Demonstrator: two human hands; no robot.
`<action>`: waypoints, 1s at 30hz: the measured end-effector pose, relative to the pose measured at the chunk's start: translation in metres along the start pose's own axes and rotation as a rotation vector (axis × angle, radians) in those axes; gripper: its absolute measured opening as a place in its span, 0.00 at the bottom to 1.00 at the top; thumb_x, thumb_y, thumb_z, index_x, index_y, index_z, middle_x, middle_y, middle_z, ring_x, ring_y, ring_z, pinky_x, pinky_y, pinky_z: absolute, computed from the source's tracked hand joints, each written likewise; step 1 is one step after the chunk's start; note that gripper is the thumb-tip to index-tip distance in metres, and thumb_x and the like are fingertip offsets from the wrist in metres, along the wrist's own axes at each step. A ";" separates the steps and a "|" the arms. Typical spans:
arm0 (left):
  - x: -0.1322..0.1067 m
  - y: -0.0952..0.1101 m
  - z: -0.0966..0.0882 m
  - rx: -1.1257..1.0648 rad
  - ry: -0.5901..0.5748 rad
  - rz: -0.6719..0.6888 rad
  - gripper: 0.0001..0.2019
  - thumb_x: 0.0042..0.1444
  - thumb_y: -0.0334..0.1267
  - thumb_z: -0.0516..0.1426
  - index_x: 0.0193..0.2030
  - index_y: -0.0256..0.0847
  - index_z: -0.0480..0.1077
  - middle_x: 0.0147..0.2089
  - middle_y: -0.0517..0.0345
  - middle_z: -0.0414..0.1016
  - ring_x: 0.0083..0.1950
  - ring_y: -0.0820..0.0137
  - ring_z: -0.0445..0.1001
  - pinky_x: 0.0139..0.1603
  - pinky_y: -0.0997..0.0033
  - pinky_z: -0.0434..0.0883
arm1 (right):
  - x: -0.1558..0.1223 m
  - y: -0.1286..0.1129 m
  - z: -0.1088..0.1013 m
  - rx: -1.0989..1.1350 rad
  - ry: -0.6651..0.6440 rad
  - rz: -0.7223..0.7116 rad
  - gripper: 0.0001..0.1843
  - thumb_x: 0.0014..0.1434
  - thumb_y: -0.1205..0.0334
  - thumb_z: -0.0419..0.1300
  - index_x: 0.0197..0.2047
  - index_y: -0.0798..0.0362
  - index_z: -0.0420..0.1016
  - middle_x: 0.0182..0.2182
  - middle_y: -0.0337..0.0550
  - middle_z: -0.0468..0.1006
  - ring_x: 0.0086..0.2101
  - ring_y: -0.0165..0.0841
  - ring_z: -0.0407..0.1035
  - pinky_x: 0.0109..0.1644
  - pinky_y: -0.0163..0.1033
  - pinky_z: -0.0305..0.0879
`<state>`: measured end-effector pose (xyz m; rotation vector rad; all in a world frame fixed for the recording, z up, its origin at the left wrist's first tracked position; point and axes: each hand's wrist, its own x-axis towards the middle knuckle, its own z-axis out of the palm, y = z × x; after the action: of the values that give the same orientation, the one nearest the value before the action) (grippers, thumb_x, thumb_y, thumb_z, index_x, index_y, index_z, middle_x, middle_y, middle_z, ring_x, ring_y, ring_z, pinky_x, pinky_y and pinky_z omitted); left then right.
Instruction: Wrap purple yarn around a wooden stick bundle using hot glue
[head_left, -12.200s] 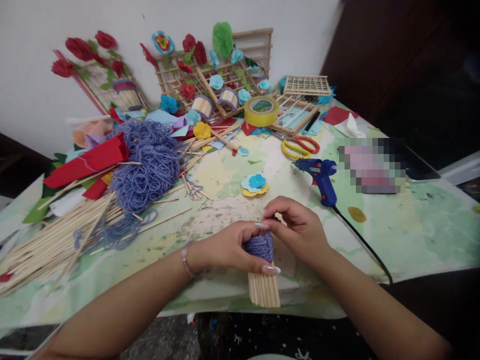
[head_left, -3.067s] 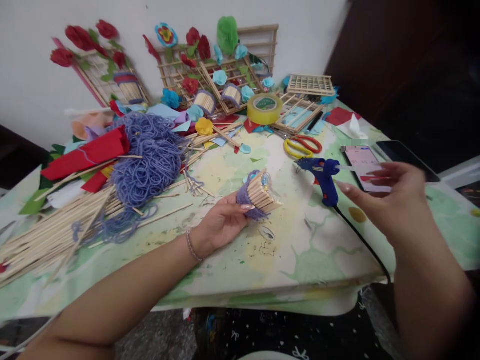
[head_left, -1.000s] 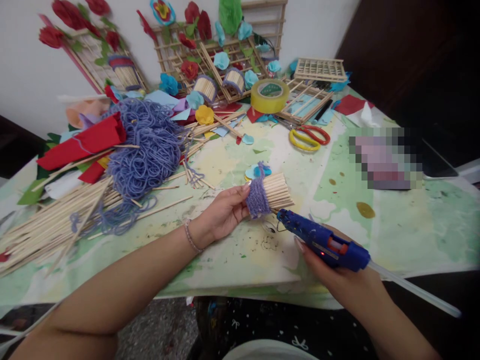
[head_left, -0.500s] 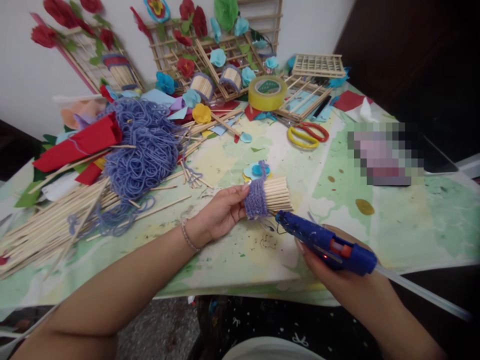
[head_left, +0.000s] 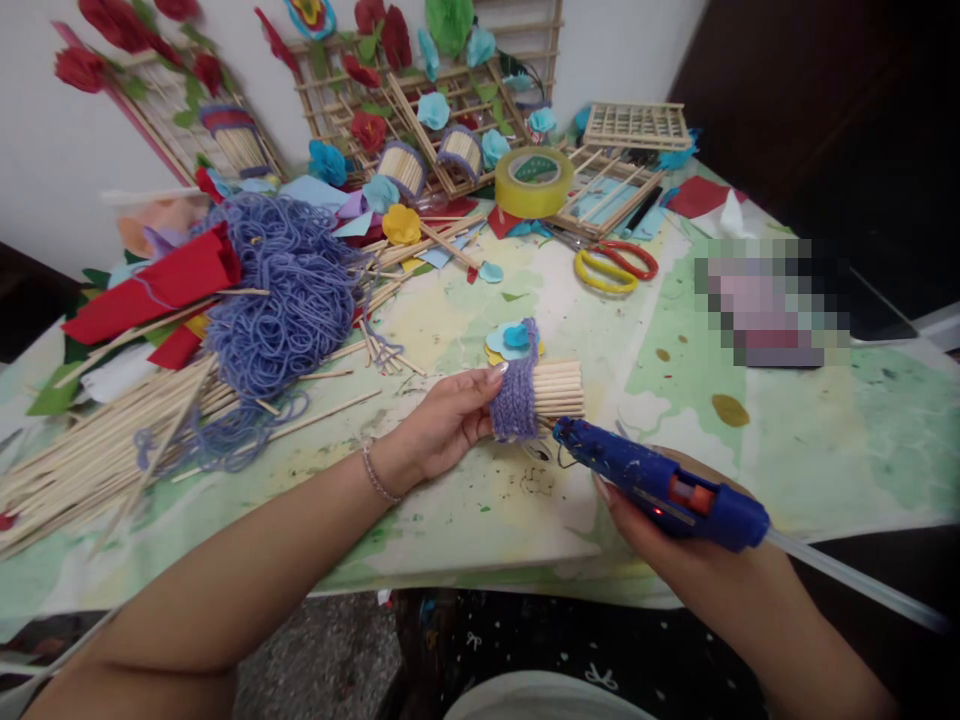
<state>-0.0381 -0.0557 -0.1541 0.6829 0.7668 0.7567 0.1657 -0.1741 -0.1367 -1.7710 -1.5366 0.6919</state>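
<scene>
My left hand [head_left: 442, 425] grips a small bundle of wooden sticks [head_left: 556, 389] wrapped in a band of purple yarn [head_left: 514, 398], held sideways just above the table. My right hand [head_left: 660, 535] is closed round a blue hot glue gun [head_left: 664, 486]. The gun's nozzle touches the bundle's lower edge beside the yarn band. A clear glue stick [head_left: 855, 582] juts from the gun's rear. A blue and yellow paper flower [head_left: 510, 341] lies just behind the bundle.
A heap of purple yarn [head_left: 281, 295], red felt [head_left: 154, 290] and long wooden sticks [head_left: 97, 455] fill the left. Yellow tape roll [head_left: 533, 182], scissors [head_left: 611, 266] and stick grids with paper flowers [head_left: 420, 100] stand at the back. A blurred phone [head_left: 765, 310] lies at right.
My right hand picked up the glue gun from the table and brought its nozzle to the bundle. My left hand turned the bundle sideways. In the last second, little moved.
</scene>
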 end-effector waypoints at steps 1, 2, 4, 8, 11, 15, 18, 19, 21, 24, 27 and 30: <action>0.000 0.000 0.000 0.008 0.000 0.001 0.15 0.46 0.40 0.69 0.34 0.31 0.72 0.30 0.58 0.73 0.29 0.76 0.72 0.31 0.78 0.73 | 0.000 0.000 0.000 0.004 0.006 -0.004 0.07 0.55 0.55 0.61 0.35 0.49 0.73 0.30 0.41 0.79 0.31 0.36 0.75 0.29 0.37 0.68; 0.000 0.000 0.000 0.014 0.001 0.003 0.15 0.46 0.40 0.69 0.34 0.31 0.72 0.30 0.58 0.74 0.29 0.76 0.72 0.31 0.78 0.73 | 0.000 0.000 0.000 0.006 0.010 -0.007 0.07 0.55 0.55 0.61 0.35 0.49 0.74 0.31 0.41 0.79 0.32 0.37 0.75 0.29 0.37 0.68; 0.000 -0.001 0.000 0.021 0.005 0.006 0.16 0.45 0.41 0.69 0.34 0.31 0.72 0.30 0.58 0.74 0.30 0.76 0.72 0.32 0.78 0.74 | 0.000 0.000 0.000 0.006 0.007 -0.012 0.07 0.56 0.56 0.61 0.36 0.50 0.74 0.31 0.41 0.80 0.33 0.37 0.75 0.29 0.37 0.67; 0.000 -0.001 0.000 0.021 -0.011 0.004 0.17 0.43 0.41 0.70 0.35 0.31 0.73 0.29 0.59 0.73 0.28 0.77 0.71 0.30 0.79 0.73 | 0.000 0.001 0.000 0.017 0.012 -0.033 0.07 0.56 0.57 0.61 0.37 0.50 0.74 0.32 0.41 0.80 0.33 0.36 0.75 0.30 0.36 0.68; -0.001 -0.001 0.000 0.023 -0.024 0.007 0.17 0.44 0.41 0.70 0.35 0.31 0.73 0.30 0.59 0.74 0.29 0.77 0.71 0.32 0.79 0.74 | 0.000 0.002 0.001 0.005 0.020 -0.062 0.06 0.56 0.58 0.61 0.37 0.50 0.74 0.33 0.42 0.80 0.34 0.37 0.75 0.29 0.37 0.68; -0.001 0.000 0.000 0.031 -0.029 0.009 0.16 0.46 0.41 0.69 0.35 0.32 0.73 0.31 0.59 0.73 0.30 0.77 0.72 0.33 0.78 0.73 | 0.000 0.004 0.002 -0.007 0.040 -0.093 0.05 0.56 0.58 0.61 0.35 0.49 0.74 0.32 0.42 0.79 0.33 0.38 0.75 0.28 0.38 0.68; -0.001 0.000 0.000 0.035 -0.038 0.010 0.16 0.46 0.41 0.69 0.35 0.32 0.73 0.31 0.59 0.73 0.30 0.77 0.71 0.34 0.78 0.73 | 0.000 0.004 0.002 -0.011 0.034 -0.090 0.05 0.55 0.58 0.62 0.33 0.49 0.73 0.29 0.42 0.78 0.31 0.37 0.74 0.27 0.38 0.67; 0.000 0.000 0.000 0.035 -0.040 0.009 0.16 0.45 0.41 0.69 0.35 0.32 0.73 0.31 0.59 0.73 0.30 0.77 0.71 0.34 0.77 0.73 | 0.000 0.004 0.002 -0.014 0.032 -0.083 0.05 0.55 0.57 0.62 0.33 0.49 0.73 0.29 0.42 0.78 0.31 0.37 0.74 0.27 0.38 0.67; 0.000 -0.001 0.000 0.030 -0.042 0.012 0.16 0.45 0.40 0.69 0.36 0.33 0.73 0.31 0.59 0.74 0.31 0.77 0.72 0.35 0.77 0.73 | 0.000 0.004 0.001 -0.013 0.031 -0.067 0.06 0.55 0.56 0.61 0.34 0.49 0.74 0.30 0.42 0.78 0.31 0.37 0.74 0.29 0.38 0.68; -0.001 -0.001 0.000 0.026 -0.041 0.017 0.16 0.46 0.40 0.69 0.38 0.33 0.74 0.32 0.58 0.74 0.31 0.77 0.72 0.35 0.78 0.73 | 0.000 0.001 0.001 0.011 0.014 -0.028 0.08 0.54 0.54 0.61 0.34 0.49 0.74 0.30 0.42 0.78 0.32 0.38 0.74 0.32 0.40 0.69; 0.000 -0.001 0.000 0.021 -0.036 0.022 0.16 0.46 0.40 0.69 0.39 0.33 0.74 0.32 0.59 0.75 0.31 0.77 0.72 0.35 0.78 0.73 | 0.000 -0.002 0.000 0.034 -0.001 0.025 0.08 0.54 0.54 0.62 0.33 0.49 0.73 0.28 0.41 0.77 0.30 0.37 0.73 0.33 0.39 0.69; 0.000 -0.001 0.000 0.007 -0.054 0.028 0.16 0.46 0.39 0.69 0.38 0.32 0.74 0.32 0.58 0.75 0.31 0.77 0.73 0.33 0.79 0.72 | 0.000 -0.003 -0.001 0.065 -0.023 0.030 0.08 0.54 0.54 0.62 0.31 0.49 0.71 0.25 0.38 0.75 0.26 0.34 0.71 0.30 0.37 0.68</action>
<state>-0.0377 -0.0561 -0.1554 0.7190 0.7128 0.7580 0.1648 -0.1744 -0.1334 -1.7471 -1.4880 0.7706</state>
